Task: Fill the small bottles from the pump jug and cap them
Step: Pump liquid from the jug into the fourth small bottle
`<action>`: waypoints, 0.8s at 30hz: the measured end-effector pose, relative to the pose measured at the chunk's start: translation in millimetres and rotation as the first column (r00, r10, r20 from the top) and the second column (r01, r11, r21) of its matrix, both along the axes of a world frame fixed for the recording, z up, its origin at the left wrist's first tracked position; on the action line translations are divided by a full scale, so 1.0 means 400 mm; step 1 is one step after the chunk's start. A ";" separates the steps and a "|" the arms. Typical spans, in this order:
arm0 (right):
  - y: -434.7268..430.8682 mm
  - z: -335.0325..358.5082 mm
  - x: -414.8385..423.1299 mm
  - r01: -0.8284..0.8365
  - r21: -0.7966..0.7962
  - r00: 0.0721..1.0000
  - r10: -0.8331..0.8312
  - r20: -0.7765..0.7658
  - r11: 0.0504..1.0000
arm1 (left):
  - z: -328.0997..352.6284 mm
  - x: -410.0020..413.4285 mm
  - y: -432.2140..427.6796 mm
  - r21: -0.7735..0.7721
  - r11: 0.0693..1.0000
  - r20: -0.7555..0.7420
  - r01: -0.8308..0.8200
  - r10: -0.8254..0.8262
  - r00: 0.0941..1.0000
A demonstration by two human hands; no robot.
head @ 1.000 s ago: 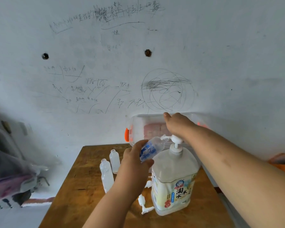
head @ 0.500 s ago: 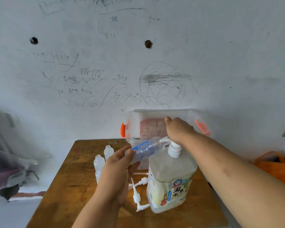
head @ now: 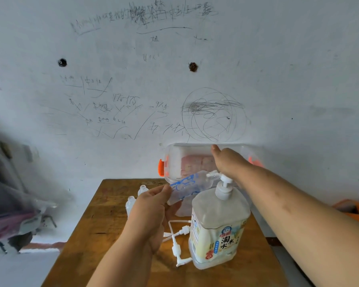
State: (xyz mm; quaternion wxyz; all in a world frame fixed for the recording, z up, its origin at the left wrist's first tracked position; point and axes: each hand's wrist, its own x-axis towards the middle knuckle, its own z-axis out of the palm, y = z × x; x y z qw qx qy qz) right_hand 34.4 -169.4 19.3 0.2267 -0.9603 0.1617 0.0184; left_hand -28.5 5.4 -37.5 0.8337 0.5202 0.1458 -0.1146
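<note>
- Grasped in the left hand (head: 149, 212): one small bottle (head: 187, 188), tilted, mouth at the spout of the pump jug (head: 218, 230), above mid-table.
- Right hand (head: 228, 162) laid over the pump head, fingers hidden, grip impossible to tell; one jug, near the right edge of the table (head: 95, 235).
- Beside the jug: two loose pump caps (head: 177, 250).
- Toward the far-left corner: two uncapped bottles (head: 143, 188); open wood along the left edge.
- Far edge: one clear box (head: 174, 160).

One pump jug (head: 218, 228). Three small bottles show: the printed bottle (head: 188, 187), the far bottle (head: 143, 188) and the near bottle (head: 130, 204); the left hand (head: 149, 212) may hide more. Two loose pump caps: upper cap (head: 183, 230), lower cap (head: 177, 250). One clear box (head: 174, 160), two orange latches (head: 160, 167). One surface (head: 95, 228). Two hands, counting the right hand (head: 228, 162).
</note>
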 end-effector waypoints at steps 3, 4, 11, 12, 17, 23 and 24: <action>-0.001 -0.007 0.003 -0.013 -0.040 0.999 0.011 -0.039 0.999 | -0.004 0.006 -0.003 0.004 1.000 -0.016 -0.001 0.001 1.000; -0.003 -0.010 0.008 -0.009 -0.031 0.999 0.008 -0.039 0.999 | -0.005 0.008 -0.004 0.001 1.000 -0.019 -0.003 0.003 1.000; -0.007 -0.054 0.017 -0.043 -0.111 0.998 0.039 -0.044 0.993 | -0.025 0.019 -0.004 0.024 1.000 -0.044 0.011 -0.010 0.999; -0.004 -0.058 0.015 -0.046 -0.104 0.998 0.042 -0.039 0.994 | -0.025 0.018 -0.004 0.022 1.000 -0.052 0.011 -0.010 0.999; -0.003 -0.040 -0.001 -0.013 0.036 1.000 0.013 -0.006 0.999 | -0.010 -0.002 -0.002 -0.004 1.000 -0.043 0.009 -0.009 0.999; -0.005 -0.001 0.008 -0.004 0.076 0.999 0.000 0.051 0.997 | 0.018 -0.007 0.002 -0.022 1.000 0.014 0.001 0.000 1.000; -0.004 -0.003 0.005 -0.028 0.042 0.999 0.027 0.025 0.999 | 0.020 -0.006 0.002 -0.024 1.000 0.018 0.001 0.000 1.000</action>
